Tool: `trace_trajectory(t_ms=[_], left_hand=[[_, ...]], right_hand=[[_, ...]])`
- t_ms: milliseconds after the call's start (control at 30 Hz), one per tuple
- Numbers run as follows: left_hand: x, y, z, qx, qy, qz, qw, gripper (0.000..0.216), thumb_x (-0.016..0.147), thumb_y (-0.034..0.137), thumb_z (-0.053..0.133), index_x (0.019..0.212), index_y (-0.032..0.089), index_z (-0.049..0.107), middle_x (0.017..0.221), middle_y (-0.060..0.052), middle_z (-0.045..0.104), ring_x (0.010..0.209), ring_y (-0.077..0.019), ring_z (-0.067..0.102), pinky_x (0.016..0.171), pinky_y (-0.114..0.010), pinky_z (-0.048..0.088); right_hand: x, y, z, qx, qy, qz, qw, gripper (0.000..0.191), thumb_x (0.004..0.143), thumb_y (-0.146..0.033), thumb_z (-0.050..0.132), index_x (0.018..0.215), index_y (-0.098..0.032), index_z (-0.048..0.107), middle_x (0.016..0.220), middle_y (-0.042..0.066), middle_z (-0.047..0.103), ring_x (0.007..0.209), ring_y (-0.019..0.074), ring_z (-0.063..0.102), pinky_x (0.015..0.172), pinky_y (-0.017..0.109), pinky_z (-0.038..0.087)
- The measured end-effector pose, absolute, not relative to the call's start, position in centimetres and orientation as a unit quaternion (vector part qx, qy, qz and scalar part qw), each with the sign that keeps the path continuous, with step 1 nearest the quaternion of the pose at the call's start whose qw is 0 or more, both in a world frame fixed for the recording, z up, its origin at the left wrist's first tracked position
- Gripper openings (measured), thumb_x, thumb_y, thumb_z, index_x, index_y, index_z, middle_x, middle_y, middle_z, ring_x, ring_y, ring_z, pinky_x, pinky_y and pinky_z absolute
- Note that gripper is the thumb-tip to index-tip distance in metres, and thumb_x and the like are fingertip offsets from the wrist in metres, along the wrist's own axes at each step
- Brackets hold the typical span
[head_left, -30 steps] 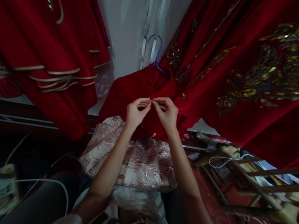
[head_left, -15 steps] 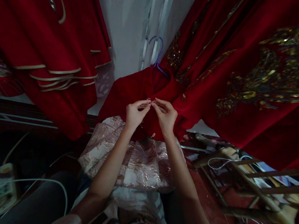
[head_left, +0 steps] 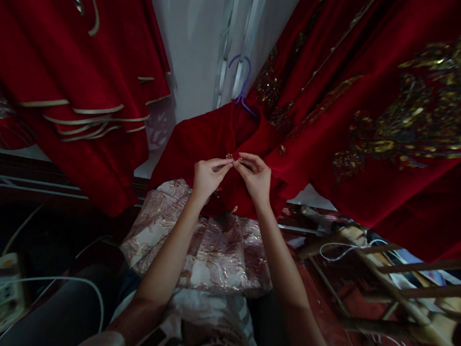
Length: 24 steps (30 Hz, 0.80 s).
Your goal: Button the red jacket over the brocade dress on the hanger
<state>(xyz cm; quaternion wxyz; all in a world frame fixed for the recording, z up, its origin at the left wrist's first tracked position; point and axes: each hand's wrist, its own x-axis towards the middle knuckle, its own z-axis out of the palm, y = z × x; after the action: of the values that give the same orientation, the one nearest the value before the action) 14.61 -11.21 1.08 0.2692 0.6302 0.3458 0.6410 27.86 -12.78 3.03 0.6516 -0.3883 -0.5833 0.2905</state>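
A red jacket (head_left: 195, 137) with a collar and small glittering ornaments on its front hangs on a purple hanger (head_left: 245, 83). My left hand (head_left: 207, 178) is closed in a pinch at a beaded fastening (head_left: 229, 156) on the jacket's front. Meeting it fingertip to fingertip, my right hand (head_left: 258, 181) pinches at the other side of the same fastening, its thumb and index finger together. The exact part between the fingertips is too small to make out. Lower on the front shows another beaded ornament (head_left: 234, 209). Under the jacket, a pinkish-white shiny brocade cloth (head_left: 215, 258) covers my lap.
Red garments with pale trim (head_left: 85, 85) hang at the left, and a red garment with gold sequins (head_left: 433, 115) at the right. A wooden rack (head_left: 390, 284) stands lower right. A power strip (head_left: 6, 293) with a white cable lies lower left.
Both hands stay at the jacket's front with only a slight shift of the fingers. My right hand has moved a little left and the fingertips sit slightly lower.
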Motion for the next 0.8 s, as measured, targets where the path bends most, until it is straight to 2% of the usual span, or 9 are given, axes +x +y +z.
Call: trace_trajectory(t_ms=[300,600,700,800], left_hand=[[15.1,-11.6,1.2,0.614,0.357,0.640,0.295,0.021,0.077,0.031,0.070,0.093,0.019,0.076,0.094,-0.004,0.075,0.080,-0.0188,0.073,0.077,-0.030,0.061],[14.5,-11.3,1.2,0.645,0.354,0.631,0.248,0.015,0.078,0.028,0.069,0.090,0.021,0.076,0.093,-0.003,0.075,0.084,-0.0187,0.072,0.082,-0.031,0.059],[14.9,-11.4,1.1,0.629,0.361,0.634,0.269,0.015,0.078,0.028,0.069,0.089,0.021,0.076,0.091,-0.003,0.076,0.081,-0.0186,0.072,0.080,-0.031,0.059],[15.5,-11.5,1.2,0.613,0.353,0.628,0.324,0.016,0.077,0.026,0.068,0.089,0.018,0.075,0.090,-0.006,0.076,0.076,-0.0169,0.072,0.073,-0.028,0.059]], right_hand=[[29.2,-13.1,3.4,-0.365,-0.589,0.360,0.625,0.032,0.071,-0.028,0.076,0.101,-0.021,0.067,0.102,0.003,0.070,0.095,0.0154,0.067,0.090,0.031,0.055],[29.0,-12.5,3.2,-0.391,-0.566,0.373,0.623,0.035,0.066,-0.034,0.078,0.097,-0.021,0.066,0.101,0.004,0.070,0.092,0.0169,0.066,0.092,0.035,0.053],[28.9,-12.3,3.1,-0.396,-0.573,0.360,0.621,0.032,0.067,-0.032,0.075,0.094,-0.021,0.063,0.099,0.004,0.068,0.090,0.0161,0.064,0.090,0.034,0.053],[28.4,-11.8,2.9,-0.405,-0.588,0.307,0.630,0.024,0.071,-0.029,0.067,0.091,-0.021,0.057,0.093,0.002,0.064,0.085,0.0138,0.062,0.082,0.030,0.053]])
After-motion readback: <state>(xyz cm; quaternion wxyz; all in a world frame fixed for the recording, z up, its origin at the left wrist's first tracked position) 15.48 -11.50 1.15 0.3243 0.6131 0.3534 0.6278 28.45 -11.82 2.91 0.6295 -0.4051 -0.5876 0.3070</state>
